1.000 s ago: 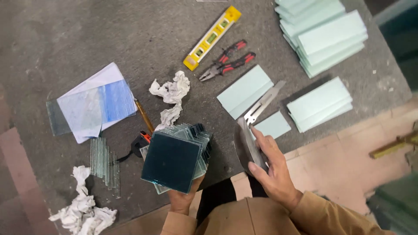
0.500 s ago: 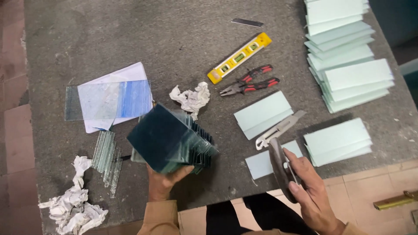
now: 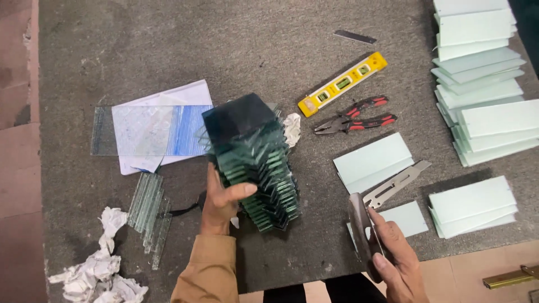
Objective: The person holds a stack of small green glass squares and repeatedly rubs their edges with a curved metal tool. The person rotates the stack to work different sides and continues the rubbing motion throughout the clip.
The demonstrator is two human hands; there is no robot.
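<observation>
While the left hand (image 3: pixel 224 199) grips the tall fanned stack of dark green square glass panes (image 3: pixel 252 163) standing on the grey stone counter (image 3: pixel 168 50), it should press evenly so no pane slips; the right hand (image 3: pixel 393 255) is closed around a dark flat sharpening stone (image 3: pixel 361 227).

I look down on a dark grey, speckled worktable (image 3: pixel 168 45) filling most of my view, reddish-brown floor tiles (image 3: pixel 17 168) along the left, paler tiled floor (image 3: pixel 477 264) at near right, soft even light, faint shadows.
</observation>
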